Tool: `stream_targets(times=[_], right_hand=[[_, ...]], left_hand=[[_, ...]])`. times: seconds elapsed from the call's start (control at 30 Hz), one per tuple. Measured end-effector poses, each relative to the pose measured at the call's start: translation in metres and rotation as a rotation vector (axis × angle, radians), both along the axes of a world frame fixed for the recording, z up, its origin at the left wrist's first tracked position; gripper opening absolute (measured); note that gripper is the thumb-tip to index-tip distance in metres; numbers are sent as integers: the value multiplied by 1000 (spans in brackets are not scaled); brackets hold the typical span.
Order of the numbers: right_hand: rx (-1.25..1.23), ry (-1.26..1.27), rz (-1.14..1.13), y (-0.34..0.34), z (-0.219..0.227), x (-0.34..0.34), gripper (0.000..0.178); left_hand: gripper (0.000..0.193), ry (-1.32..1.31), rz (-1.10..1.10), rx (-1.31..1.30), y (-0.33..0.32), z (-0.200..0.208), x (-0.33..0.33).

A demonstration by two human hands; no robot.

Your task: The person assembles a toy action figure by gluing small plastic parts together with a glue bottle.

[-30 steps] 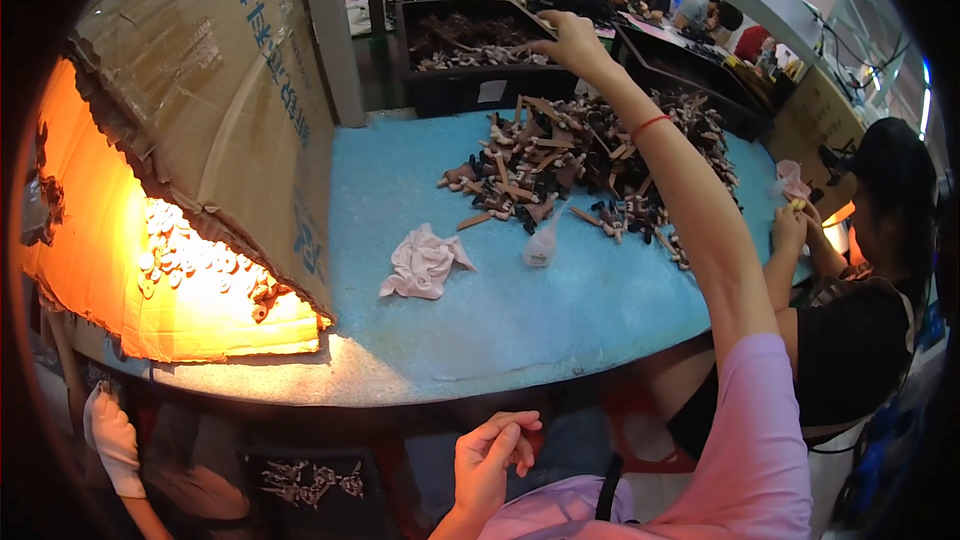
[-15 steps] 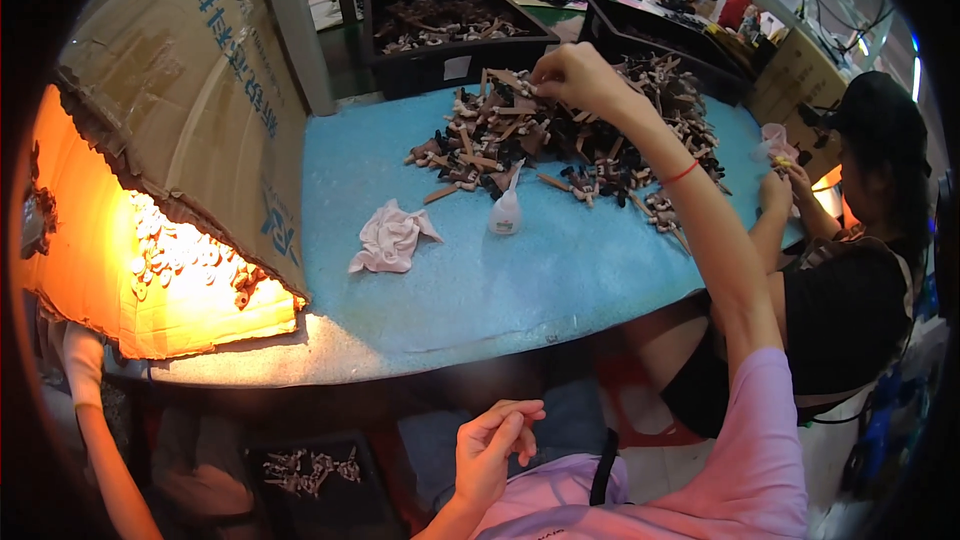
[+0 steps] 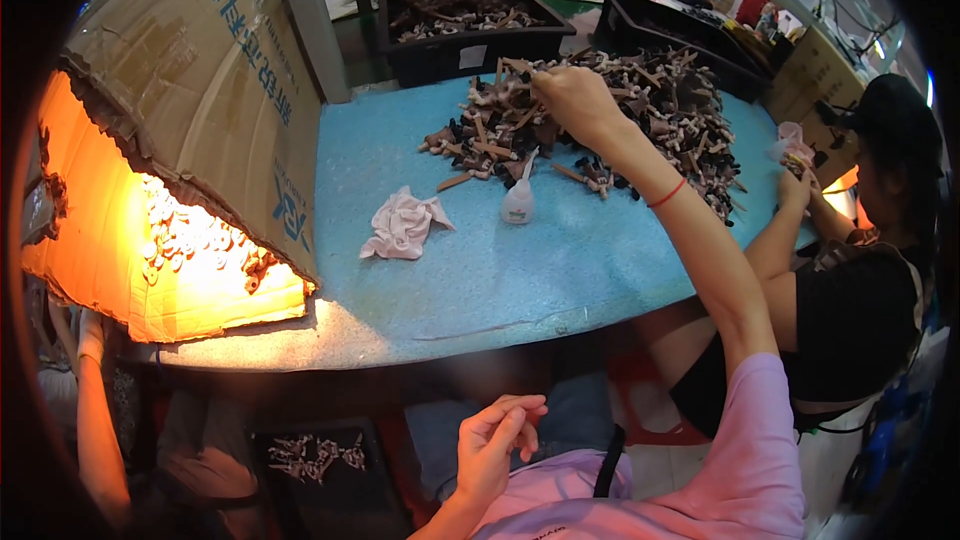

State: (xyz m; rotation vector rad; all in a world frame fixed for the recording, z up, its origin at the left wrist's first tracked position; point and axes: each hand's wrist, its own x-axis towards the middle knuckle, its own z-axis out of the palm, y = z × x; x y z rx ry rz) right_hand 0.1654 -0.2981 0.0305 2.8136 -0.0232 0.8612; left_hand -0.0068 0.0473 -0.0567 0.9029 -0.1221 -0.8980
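My right hand point(image 3: 580, 105) is bent over the pile of small doll-like pieces point(image 3: 682, 115) on the table's point(image 3: 480, 285) far side, fingers curled; their tips are poorly seen, so I can't tell whether they grip one. My left hand point(image 3: 492, 445) hangs near, half-open, nothing showing in it. The pieces lie jumbled, so a sideways tug could drag neighbours along and tip the bottle point(image 3: 517, 203) just beside them. Left lies a crumpled cloth point(image 3: 404, 225); farther off, a black bin point(image 3: 420, 62).
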Motion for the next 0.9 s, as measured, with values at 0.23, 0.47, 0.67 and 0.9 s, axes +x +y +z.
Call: stream_targets(times=[0.23,0.47,0.67,0.9], right_hand=[[240,-315,137,28,57,-51,10],[1211,-60,198,83,71,-150,14],[1641,426,221,132,32,-188,12],[1533,410,296,135,3,-175,16]], left_hand=[[23,-57,15,-11,-5,9,7],[24,-551,265,41,-23,38,28],[30,-653,504,73,-43,61,37],[23,-497,375,20,-16,30,40]])
